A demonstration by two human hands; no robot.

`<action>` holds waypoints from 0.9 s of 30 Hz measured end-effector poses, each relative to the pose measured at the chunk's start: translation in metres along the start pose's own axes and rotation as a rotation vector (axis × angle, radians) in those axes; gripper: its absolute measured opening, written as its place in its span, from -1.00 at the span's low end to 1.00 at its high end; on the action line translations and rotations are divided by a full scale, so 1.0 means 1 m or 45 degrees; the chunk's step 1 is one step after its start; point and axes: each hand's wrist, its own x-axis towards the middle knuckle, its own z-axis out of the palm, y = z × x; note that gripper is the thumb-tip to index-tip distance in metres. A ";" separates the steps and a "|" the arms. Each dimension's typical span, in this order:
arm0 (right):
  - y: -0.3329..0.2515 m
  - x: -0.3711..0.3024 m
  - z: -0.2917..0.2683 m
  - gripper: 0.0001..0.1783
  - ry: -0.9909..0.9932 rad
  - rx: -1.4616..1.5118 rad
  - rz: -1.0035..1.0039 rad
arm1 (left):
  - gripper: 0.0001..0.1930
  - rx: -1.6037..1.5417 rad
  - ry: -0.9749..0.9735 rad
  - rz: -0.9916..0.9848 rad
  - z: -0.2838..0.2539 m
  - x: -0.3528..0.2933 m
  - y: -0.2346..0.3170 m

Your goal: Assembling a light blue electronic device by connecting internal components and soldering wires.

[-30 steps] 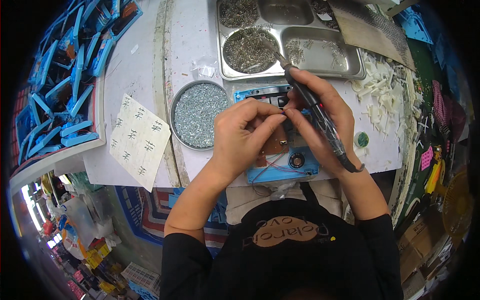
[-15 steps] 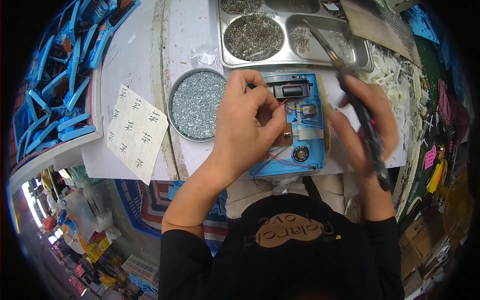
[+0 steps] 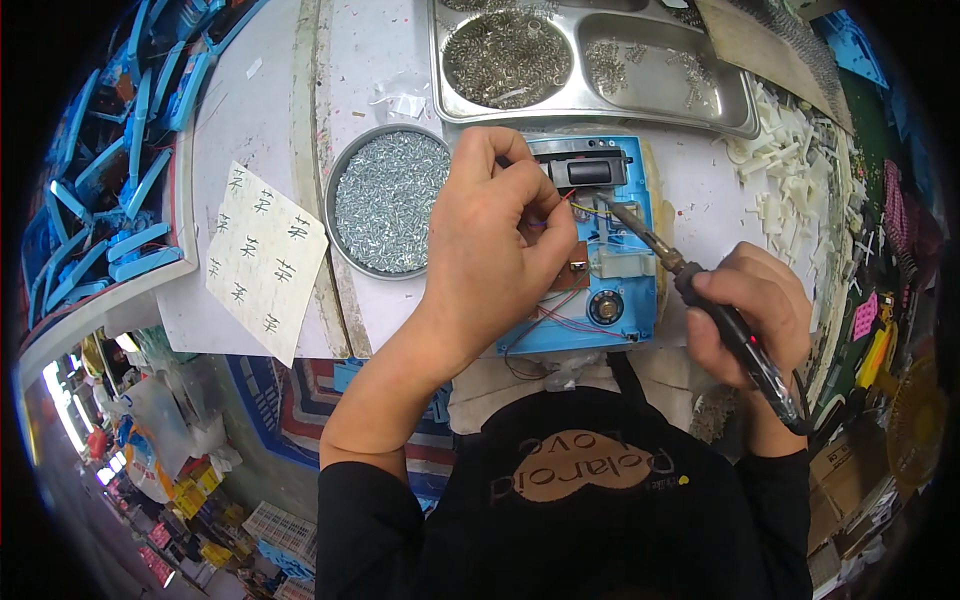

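My right hand grips a black-handled soldering iron, whose metal tip slants into a blue plastic housing. That tip is close to thin red and yellow wires beside a small clear-cased part. My left hand is closed in a pinch over the housing's left side, on what looks like a thin wire; its fingers mostly hide it. Inside the housing are a black compartment piece, a brown circuit board partly under my left fingers, and a round speaker-like part. Loose red wires loop along the near side.
A round tin of small screws stands left of the housing, beside a handwritten paper sheet. Behind is a steel compartment tray with small springs. White plastic pieces lie at right; blue housings fill a bin at far left.
The soldering iron has swung from pointing at the tray down to the wires in the housing, my right hand moving slightly nearer me. My left hand keeps its pinch almost in place.
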 end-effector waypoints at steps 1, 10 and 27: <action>0.001 0.000 0.002 -0.65 -0.025 -0.017 -0.003 | -0.90 0.004 -0.002 -0.001 -0.001 0.001 0.001; 0.008 0.004 0.015 -0.58 0.002 -0.009 -0.058 | -0.90 0.008 0.009 0.008 0.001 -0.001 -0.003; 0.009 0.003 0.009 -0.58 -0.064 -0.116 -0.123 | -0.91 -0.009 0.023 -0.017 0.002 -0.001 -0.002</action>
